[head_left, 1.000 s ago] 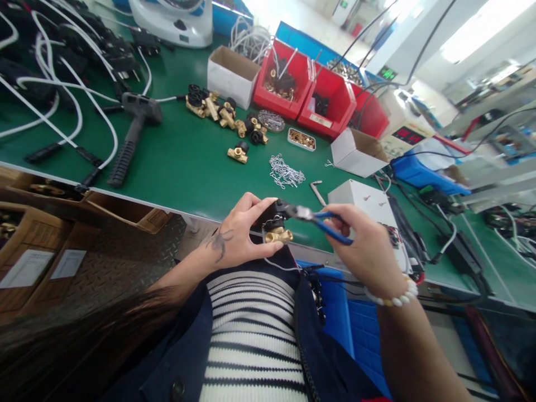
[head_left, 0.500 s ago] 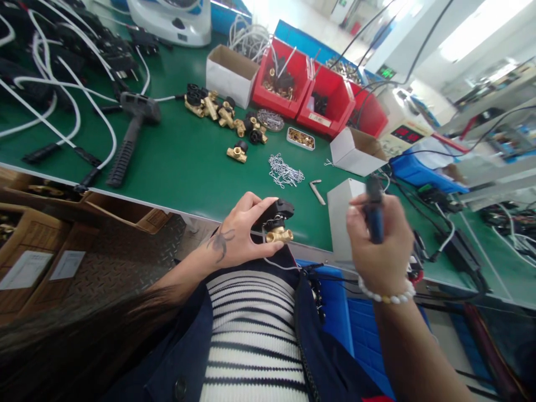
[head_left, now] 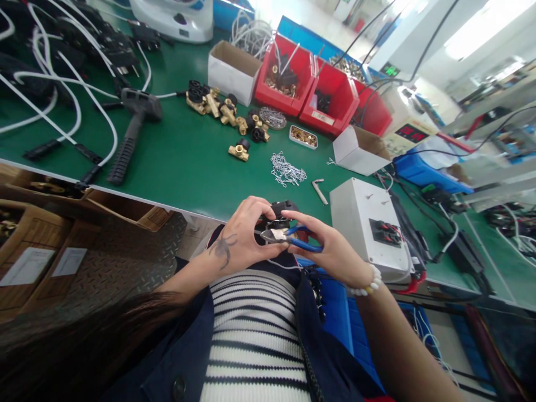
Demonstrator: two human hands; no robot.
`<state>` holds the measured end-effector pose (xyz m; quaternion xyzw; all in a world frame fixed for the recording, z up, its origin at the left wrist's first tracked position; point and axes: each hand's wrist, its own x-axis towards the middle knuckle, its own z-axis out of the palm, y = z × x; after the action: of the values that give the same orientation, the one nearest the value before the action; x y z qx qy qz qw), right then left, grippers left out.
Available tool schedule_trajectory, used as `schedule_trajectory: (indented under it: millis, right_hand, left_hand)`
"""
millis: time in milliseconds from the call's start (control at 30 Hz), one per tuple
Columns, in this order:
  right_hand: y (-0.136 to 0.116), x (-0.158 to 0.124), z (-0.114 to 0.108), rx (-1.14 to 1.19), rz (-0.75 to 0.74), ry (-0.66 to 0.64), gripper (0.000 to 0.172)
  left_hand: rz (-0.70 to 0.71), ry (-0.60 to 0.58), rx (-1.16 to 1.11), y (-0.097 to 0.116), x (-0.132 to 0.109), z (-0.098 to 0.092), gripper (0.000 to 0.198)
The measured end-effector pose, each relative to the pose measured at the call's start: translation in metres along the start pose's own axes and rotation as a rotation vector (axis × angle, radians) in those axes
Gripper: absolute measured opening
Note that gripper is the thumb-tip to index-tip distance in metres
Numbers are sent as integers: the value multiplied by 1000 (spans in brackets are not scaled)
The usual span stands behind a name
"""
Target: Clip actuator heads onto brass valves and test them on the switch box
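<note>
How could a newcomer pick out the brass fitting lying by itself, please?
On the green workbench, find the white box left of the red bins, then the cluster of brass fittings in front. Nearer the person lies the black-capped brass fitting; unlike those clustered, it touches none.

On the bench (head_left: 188,184), bins (head_left: 285,101) stand behind a tray (head_left: 303,144), right of a carton (head_left: 230,84) behind fittings (head_left: 228,114). Clips (head_left: 287,169) lie before the tray, left of a hex key (head_left: 320,192) and box (head_left: 349,223), a hammer (head_left: 127,142) well left. Near the front edge, pliers (head_left: 305,244) sit in the right hand (head_left: 335,254).
</note>
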<state>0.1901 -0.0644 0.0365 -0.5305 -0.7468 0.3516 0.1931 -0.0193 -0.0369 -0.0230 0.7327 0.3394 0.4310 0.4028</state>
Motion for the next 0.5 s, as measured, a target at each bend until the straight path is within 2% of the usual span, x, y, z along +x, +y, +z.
schedule_trajectory:
  millis: [233,333,400,500]
  right_hand:
    - [5,6,3,-14,-47,-25,44]
    - [0,2,-1,-23,-44,37,42]
    - [-2,-3,-3,-79,-31,235,32]
    - [2,-12,-2,-219,-6,716,17]
  left_hand:
    - [-18,18,-31,1,0,0,35]
    - [-29,8,-30,1,1,-1,35]
    - [-37,4,-25,2,2,-1,35]
    - [-52,6,-20,2,3,-1,35]
